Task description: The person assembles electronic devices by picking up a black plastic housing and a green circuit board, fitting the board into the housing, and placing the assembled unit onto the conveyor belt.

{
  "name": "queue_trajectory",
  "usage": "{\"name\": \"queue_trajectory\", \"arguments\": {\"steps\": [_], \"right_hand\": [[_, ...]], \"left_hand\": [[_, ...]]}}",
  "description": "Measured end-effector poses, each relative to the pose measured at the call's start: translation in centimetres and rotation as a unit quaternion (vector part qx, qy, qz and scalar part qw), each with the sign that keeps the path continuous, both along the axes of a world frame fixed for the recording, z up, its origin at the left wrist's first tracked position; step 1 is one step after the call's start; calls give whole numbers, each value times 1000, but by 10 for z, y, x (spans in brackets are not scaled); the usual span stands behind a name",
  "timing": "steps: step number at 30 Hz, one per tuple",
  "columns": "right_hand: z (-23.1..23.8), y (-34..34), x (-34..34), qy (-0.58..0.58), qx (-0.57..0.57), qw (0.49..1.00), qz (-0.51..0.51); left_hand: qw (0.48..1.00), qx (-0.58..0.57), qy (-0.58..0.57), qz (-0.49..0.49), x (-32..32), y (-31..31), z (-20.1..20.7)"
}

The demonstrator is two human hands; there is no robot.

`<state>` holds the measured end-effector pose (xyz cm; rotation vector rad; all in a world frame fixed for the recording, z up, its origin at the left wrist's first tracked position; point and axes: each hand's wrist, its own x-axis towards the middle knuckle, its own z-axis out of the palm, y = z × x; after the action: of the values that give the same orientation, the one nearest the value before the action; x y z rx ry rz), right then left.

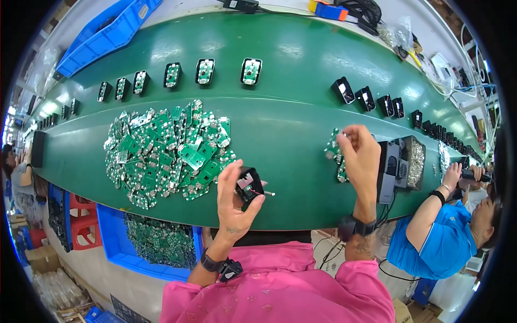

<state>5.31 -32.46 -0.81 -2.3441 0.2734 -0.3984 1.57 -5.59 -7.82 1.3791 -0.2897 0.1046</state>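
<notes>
My left hand (232, 202) grips a small black open-topped case (248, 185) above the near part of the bench. Wires show inside the case, and a short pale lead sticks out past its right side. My right hand (360, 153) is closed at the fingertips on a green circuit board (332, 144). Below that board, another green board (341, 171) is partly hidden by the hand. To the left of my left hand spreads a large heap of green circuit boards (167, 153).
Cases with boards fitted (205, 71) line the far left of the green bench (291, 124); black cases (365, 98) line the right. A grey power tool or device (389, 172) and a bin of small metal parts (416, 164) stand right. A person in blue (439, 237) works beyond.
</notes>
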Motion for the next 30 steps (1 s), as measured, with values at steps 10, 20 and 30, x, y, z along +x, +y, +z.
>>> {"name": "queue_trajectory", "arguments": {"steps": [10, 20, 30], "right_hand": [[-25, 86, -68, 61, 599, 794, 83], [-23, 111, -74, 81, 547, 829, 89], [-43, 106, -82, 114, 452, 882, 73]], "left_hand": [[998, 64, -13, -21, -4, 1, 2], [995, 96, -31, 5, -12, 2, -1], [971, -76, 162, -161, -13, 4, 20]]}}
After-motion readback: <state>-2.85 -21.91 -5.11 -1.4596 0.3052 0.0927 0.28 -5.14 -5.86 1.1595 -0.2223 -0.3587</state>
